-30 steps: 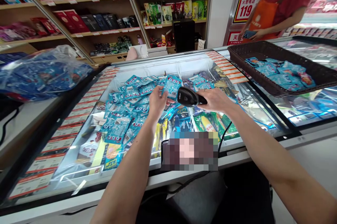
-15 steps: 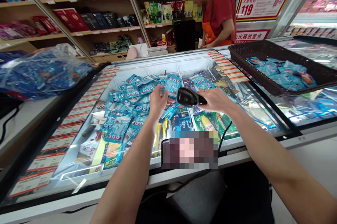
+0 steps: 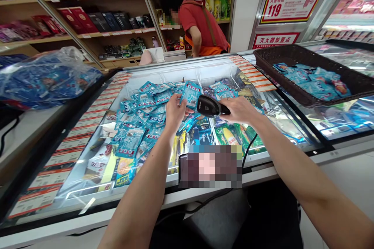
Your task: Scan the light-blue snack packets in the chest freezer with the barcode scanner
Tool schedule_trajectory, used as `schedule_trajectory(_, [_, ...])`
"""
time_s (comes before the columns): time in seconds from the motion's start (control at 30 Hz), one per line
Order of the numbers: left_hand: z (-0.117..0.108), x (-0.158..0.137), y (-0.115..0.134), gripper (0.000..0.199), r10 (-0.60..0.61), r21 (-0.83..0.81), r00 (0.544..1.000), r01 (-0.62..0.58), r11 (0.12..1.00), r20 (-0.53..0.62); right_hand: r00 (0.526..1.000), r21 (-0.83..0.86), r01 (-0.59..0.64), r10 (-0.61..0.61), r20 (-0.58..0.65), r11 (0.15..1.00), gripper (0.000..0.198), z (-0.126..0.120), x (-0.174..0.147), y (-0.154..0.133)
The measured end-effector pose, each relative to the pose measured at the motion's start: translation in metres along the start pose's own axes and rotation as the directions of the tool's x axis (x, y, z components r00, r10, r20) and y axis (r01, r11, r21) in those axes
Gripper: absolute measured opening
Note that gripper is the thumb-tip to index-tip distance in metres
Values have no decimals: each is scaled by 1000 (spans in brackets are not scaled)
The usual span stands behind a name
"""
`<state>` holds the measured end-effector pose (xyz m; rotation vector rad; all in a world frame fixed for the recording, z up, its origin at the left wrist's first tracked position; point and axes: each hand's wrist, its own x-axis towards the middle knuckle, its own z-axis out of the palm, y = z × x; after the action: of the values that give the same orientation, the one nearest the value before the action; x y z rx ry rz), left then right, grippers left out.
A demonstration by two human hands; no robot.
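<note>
Between the thumb and fingers of my left hand (image 3: pixel 175 113) is a small blue snack packet (image 3: pixel 191 94), its printed face turned up. My right hand (image 3: pixel 240 109) is closed around the handle of a black barcode scanner (image 3: pixel 208 106). The scanner's head points left and sits right beside the packet's lower right edge. Under both hands, a pile of similar blue packets (image 3: pixel 130 140) lies on the glass top of the freezer (image 3: pixel 96 198). A phone (image 3: pixel 210 167) with a blurred-out screen rests at the freezer's near edge.
A brown basket (image 3: pixel 295 81) with several blue packets stands at right. On the left is a clear plastic bag (image 3: pixel 49 79) full of blue packets. Behind the freezer, a person in a red shirt (image 3: pixel 201 23) bends beside the shelves (image 3: pixel 117 32). The scanner's cable (image 3: pixel 248 148) hangs down.
The person behind the freezer has moved left and bent lower; a black panel that stood beside them no longer shows. My hands, the packet and the scanner have hardly moved.
</note>
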<state>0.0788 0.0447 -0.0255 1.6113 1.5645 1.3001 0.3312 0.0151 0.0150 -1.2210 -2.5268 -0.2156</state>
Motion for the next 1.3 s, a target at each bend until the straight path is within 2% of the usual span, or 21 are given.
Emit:
schedule_trajectory(0.07, [-2,-1,4,38,16,80,1000,-14,997,-24,999,0,-43,43,-33,999,28,-2,0,4])
schedule_trajectory(0.17, [-6,-3,10,37,120,300,990,-94,949,-69,987,-14,-135,133,-88,991,32,-6,-1,12])
schedule_trajectory(0.33, [-11,-10,22,38,277,588,956,-171,791,-95,965,-22,-235,230,-130,972,33,-8,-1,19])
schedule_trajectory(0.47, [-11,-16,32,38,373,731,928,-253,634,-2,952,-24,-284,279,-129,959,34,-14,-3,23])
schedule_trajectory(0.57, [-5,-16,33,38,428,702,878,-444,557,215,933,-20,-334,327,-149,942,38,-20,-10,31])
schedule_trajectory(0.67, [4,-16,28,35,458,568,764,-645,511,455,907,11,-385,380,-182,923,43,-21,-19,43])
schedule_trajectory(0.73, [8,-16,24,34,454,529,724,-690,495,520,887,47,-419,420,-193,907,45,-18,-26,51])
schedule_trajectory(0.8, [9,-16,20,34,438,550,739,-674,493,513,867,83,-456,463,-186,886,45,-14,-29,57])
schedule_trajectory(0.93, [7,-14,16,34,413,641,810,-584,498,417,842,88,-504,511,-174,859,47,-10,-30,60])
schedule_trajectory(1.0, [6,-13,17,33,421,660,822,-563,497,384,834,66,-519,522,-177,852,48,-11,-28,59])
schedule_trajectory(1.17, [12,-14,24,34,491,575,771,-633,519,406,804,21,-578,573,-160,816,50,-12,-27,60])
schedule_trajectory(1.3, [19,-11,30,36,499,514,743,-669,536,446,787,27,-602,599,-147,798,50,-10,-28,62])
